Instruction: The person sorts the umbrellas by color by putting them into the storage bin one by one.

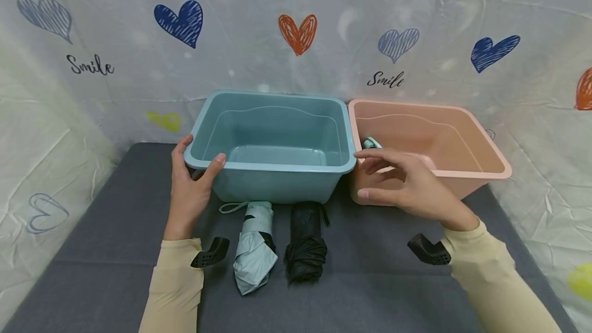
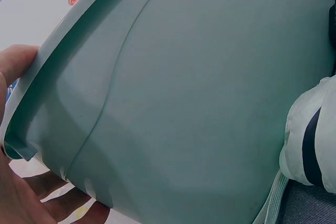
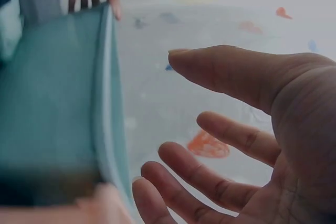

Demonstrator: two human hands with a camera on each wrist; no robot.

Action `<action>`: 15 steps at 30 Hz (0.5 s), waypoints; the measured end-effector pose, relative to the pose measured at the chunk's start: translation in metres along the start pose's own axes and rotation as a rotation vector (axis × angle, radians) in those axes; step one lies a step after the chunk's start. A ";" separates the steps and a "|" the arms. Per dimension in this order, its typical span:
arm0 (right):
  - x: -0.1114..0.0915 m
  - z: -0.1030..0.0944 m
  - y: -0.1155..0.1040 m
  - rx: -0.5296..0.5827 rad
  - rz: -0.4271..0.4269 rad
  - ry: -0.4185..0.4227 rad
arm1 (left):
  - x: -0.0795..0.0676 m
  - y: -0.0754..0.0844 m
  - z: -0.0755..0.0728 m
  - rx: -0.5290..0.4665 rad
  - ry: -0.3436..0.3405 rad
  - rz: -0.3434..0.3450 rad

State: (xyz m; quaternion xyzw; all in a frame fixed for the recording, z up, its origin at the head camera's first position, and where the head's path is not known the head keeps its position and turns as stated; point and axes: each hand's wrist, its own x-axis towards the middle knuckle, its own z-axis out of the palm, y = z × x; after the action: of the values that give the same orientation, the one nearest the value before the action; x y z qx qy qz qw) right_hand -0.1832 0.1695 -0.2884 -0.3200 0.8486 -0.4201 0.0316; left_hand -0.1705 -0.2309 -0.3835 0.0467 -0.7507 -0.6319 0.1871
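At the front left corner of a blue plastic basin point(image 1: 277, 184), my left hand point(image 1: 191, 194) grips the rim, thumb over the edge and fingers along the outer side. My right hand point(image 1: 407, 184) hovers in front of a pink basin point(image 1: 472, 174), its fingers spread and relaxed with nothing between them. Its index fingertip is close to the blue basin's right front corner; whether they touch I cannot tell. Before the blue basin lie a folded pale green umbrella point(image 1: 256, 251) and a folded black umbrella point(image 1: 307, 245). A small pale green item point(image 1: 371, 143) shows inside the pink basin, mostly hidden.
Both basins stand side by side at the back of a dark grey table point(image 1: 106, 266). Behind them hangs a white cloth point(image 1: 250, 24) printed with hearts. Each wrist carries a black camera mount, such as the right one point(image 1: 429, 251).
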 end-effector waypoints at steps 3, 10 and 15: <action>0.017 -0.023 -0.001 -0.084 0.027 -0.014 | 0.000 0.000 0.000 0.005 0.006 -0.003; 0.068 -0.078 0.027 -0.222 0.260 -0.132 | 0.000 -0.001 0.000 0.020 0.015 -0.005; 0.100 -0.087 0.062 -0.303 0.356 -0.231 | 0.000 0.000 0.001 0.020 0.006 -0.010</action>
State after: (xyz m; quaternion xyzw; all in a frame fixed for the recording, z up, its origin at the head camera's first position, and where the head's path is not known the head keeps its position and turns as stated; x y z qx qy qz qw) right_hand -0.3226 0.2006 -0.2560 -0.2124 0.9355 -0.2369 0.1535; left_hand -0.1708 -0.2303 -0.3835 0.0541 -0.7560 -0.6254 0.1854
